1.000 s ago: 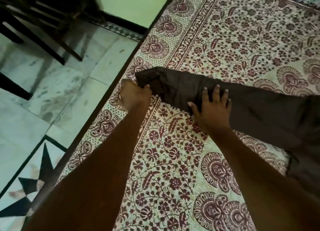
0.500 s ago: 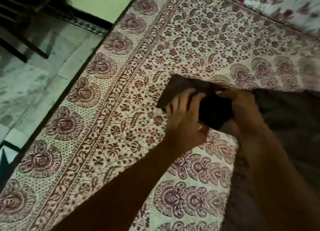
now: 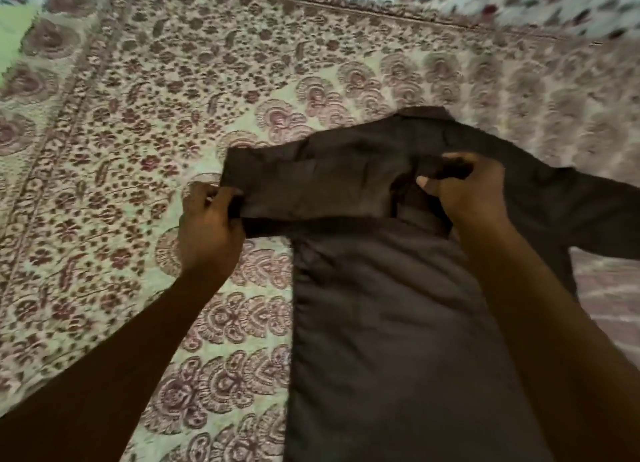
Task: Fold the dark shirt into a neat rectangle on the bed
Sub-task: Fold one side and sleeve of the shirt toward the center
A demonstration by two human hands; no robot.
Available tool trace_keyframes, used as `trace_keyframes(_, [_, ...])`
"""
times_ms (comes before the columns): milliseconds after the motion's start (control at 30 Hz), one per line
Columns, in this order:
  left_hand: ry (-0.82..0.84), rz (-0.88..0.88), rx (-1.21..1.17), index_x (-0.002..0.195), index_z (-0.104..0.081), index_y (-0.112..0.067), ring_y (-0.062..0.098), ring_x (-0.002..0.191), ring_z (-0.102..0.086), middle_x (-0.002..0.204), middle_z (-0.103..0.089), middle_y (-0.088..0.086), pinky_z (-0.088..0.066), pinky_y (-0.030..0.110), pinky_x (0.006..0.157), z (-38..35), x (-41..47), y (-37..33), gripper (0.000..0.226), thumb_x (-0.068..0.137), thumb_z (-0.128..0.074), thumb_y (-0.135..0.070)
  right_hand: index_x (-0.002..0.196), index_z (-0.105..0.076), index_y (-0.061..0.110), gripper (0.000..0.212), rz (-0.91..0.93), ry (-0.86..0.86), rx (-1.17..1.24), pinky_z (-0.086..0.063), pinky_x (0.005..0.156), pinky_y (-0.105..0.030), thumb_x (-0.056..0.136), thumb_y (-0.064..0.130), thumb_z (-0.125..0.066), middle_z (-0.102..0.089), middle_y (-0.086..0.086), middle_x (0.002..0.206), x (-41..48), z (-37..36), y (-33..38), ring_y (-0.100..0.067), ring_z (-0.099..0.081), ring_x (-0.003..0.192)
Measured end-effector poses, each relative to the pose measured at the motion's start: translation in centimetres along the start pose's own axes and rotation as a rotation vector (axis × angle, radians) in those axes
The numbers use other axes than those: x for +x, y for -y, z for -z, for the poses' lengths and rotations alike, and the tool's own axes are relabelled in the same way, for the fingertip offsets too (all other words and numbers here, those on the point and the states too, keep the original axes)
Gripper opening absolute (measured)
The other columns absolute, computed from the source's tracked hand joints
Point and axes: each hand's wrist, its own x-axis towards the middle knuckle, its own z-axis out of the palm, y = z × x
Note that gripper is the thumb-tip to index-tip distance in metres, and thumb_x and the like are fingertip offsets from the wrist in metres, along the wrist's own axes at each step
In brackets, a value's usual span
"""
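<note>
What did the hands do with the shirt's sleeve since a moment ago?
The sleeve, stretched toward the bed's edge before, now lies folded in across the top of the dark shirt. The right hand, flat on it earlier, now pinches it. The left hand still grips its end; the dark shirt stays on the bedsheet.

Left hand and right hand, both bare, on forearms uncovered as far as the frame edge. The right thumb shows a short-trimmed nail; finer detail is blurred.
</note>
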Motion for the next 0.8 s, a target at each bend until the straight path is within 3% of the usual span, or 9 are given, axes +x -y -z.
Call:
trace_keyframes(100, [-0.028,-0.165,0.046,0.127,-0.067,-0.018,0.044,0.121,-0.050,0.141,-0.049,0.017,-0.047,0.053,0.093,-1.8,-1.1,-4.7,0.050,0.081,-0.049,-0.024,0.120,-0.064,0.018,0.045,0.024,-0.041,-0.125,-0.050,0.075,-0.023,0.081,0.012,-0.086,-0.062,0.003,0.103,3.3,4.9,-1.3,-0.010,-0.058,0.090])
trace_keyframes(233, [0.052,-0.223,0.105,0.145,-0.053,-0.024,0.044,0.140,-0.035,0.163,-0.029,0.013,-0.036,0.061,0.103,-5.3,-1.6,-10.9,0.059,0.086,-0.053,-0.030,0.123,-0.061,0.007,0.056,0.080,-0.218,-0.219,-0.045,0.084,-0.023,0.077,0.020,-0.090,-0.065,-0.010,0.126,8.0,11.3,-4.0,-0.025,-0.062,0.115])
trace_keyframes(300, [0.099,-0.207,0.077,0.150,-0.047,-0.024,0.043,0.144,-0.031,0.165,-0.024,0.013,-0.034,0.065,0.105,-7.3,-1.6,-13.7,0.059,0.092,-0.052,-0.033,0.126,-0.059,0.007,0.053,0.096,-0.266,-0.256,-0.045,0.085,-0.025,0.081,0.018,-0.086,-0.063,-0.013,0.129,10.3,13.9,-5.4,-0.028,-0.060,0.119])
trace_keyframes(367, [0.132,-0.177,0.061,0.152,-0.044,-0.025,0.041,0.148,-0.027,0.166,-0.021,0.012,-0.032,0.066,0.107,-9.4,-1.6,-16.1,0.057,0.097,-0.056,-0.028,0.128,-0.057,0.007,0.049,0.091,-0.275,-0.305,-0.051,0.093,-0.036,0.086,0.015,-0.080,-0.062,-0.015,0.130,12.2,15.8,-6.7,-0.031,-0.060,0.121])
trace_keyframes(467, [0.163,-0.200,0.052,0.154,-0.039,-0.029,0.037,0.150,-0.024,0.168,-0.017,0.009,-0.032,0.064,0.108,-12.5,-2.2,-19.5,0.058,0.098,-0.056,-0.027,0.120,-0.057,0.007,0.034,0.120,-0.279,-0.414,-0.054,0.089,-0.047,0.088,0.006,-0.067,-0.064,-0.019,0.122,13.8,17.6,-8.7,-0.038,-0.061,0.115])
trace_keyframes(633, [0.206,-0.195,0.061,0.157,-0.032,-0.032,0.033,0.153,-0.019,0.169,-0.014,0.007,-0.029,0.061,0.111,-15.7,-2.9,-23.7,0.059,0.101,-0.051,-0.033,0.116,-0.055,0.014,0.030,0.083,-0.345,-0.480,-0.054,0.083,-0.050,0.088,0.006,-0.057,-0.064,-0.019,0.116,15.6,19.5,-12.0,-0.042,-0.062,0.107])
trace_keyframes(800, [0.279,-0.267,0.120,0.158,-0.027,-0.032,0.031,0.153,-0.020,0.169,-0.016,0.005,-0.031,0.060,0.111,-17.7,-3.2,-25.3,0.065,0.097,-0.029,-0.054,0.121,-0.057,0.004,0.036,0.084,-0.435,-0.350,-0.052,0.096,-0.048,0.086,-0.001,-0.063,-0.063,-0.020,0.126,18.4,22.5,-15.1,-0.039,-0.060,0.118])
